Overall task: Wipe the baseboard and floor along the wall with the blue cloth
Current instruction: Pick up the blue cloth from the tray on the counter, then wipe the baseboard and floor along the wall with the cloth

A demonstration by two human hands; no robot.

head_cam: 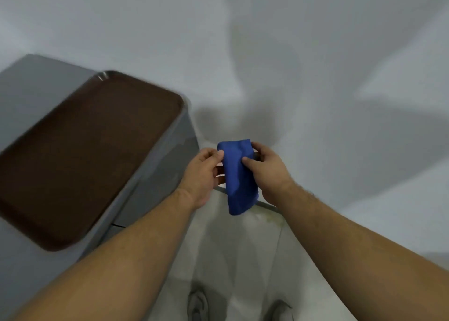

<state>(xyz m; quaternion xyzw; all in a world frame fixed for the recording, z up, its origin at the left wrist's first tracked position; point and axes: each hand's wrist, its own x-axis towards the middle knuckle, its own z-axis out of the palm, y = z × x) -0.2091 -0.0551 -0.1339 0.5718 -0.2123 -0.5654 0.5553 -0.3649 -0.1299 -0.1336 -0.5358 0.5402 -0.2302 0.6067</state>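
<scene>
Holding the blue cloth up in the air between both hands, well above the floor and in front of the pale wall. Left hand pinching the cloth's upper left edge, thumb on the near face and fingers closed behind it. Right hand gripping the upper right side, thumb pressed onto the front of the fabric near its middle, fingers wrapped round the far edge. Cloth folded into a narrow upright bundle, top edge level with the fingertips, lower end hanging free below both grips and tilted slightly to the right. Baseboard showing as a thin grey strip where wall meets floor, partly hidden behind the hanging end of the cloth. To the left, a grey metal cabinet with a brown tray lying flat on top. At the bottom edge, two grey shoes on the pale tiles, blurred.
</scene>
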